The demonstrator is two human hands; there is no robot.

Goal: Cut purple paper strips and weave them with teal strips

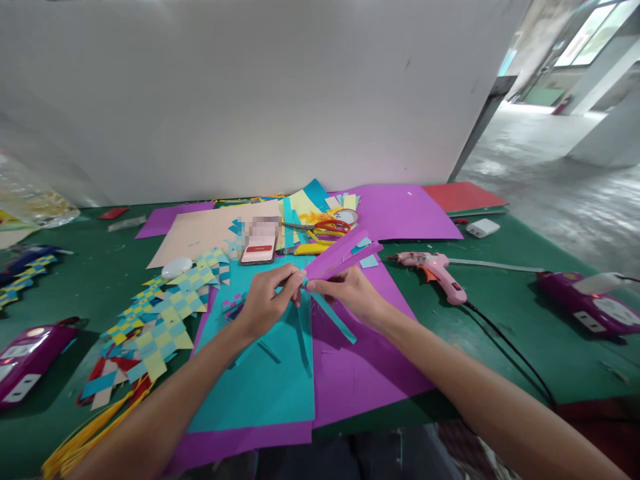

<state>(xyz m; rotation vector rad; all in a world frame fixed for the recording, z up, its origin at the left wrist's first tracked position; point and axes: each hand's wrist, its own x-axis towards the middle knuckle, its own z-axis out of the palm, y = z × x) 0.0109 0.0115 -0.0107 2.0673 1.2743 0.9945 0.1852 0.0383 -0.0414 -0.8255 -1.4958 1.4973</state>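
Observation:
My left hand [270, 299] and my right hand [354, 293] meet over the middle of the table, thumbs and fingers pinched close together. Between them they grip paper strips. Purple paper strips [336, 257] fan out up and to the right from the fingers, and a teal paper strip [334, 318] hangs down to the right. My fingertips hide the spot where the strips cross. Beneath lie a teal paper sheet [255, 400] and a purple paper sheet [370, 383]. A small purple-and-teal woven piece [233, 303] lies left of my left hand.
Right of my hands lies a pink glue gun [440, 272] with a trailing cord. Scissors [333, 227], a yellow cutter [311, 249] and a phone [260, 245] lie behind. Woven paper pieces [170, 313] pile up at left. Purple power strips [30, 357] flank the work; a pale panel [250, 100] rises behind.

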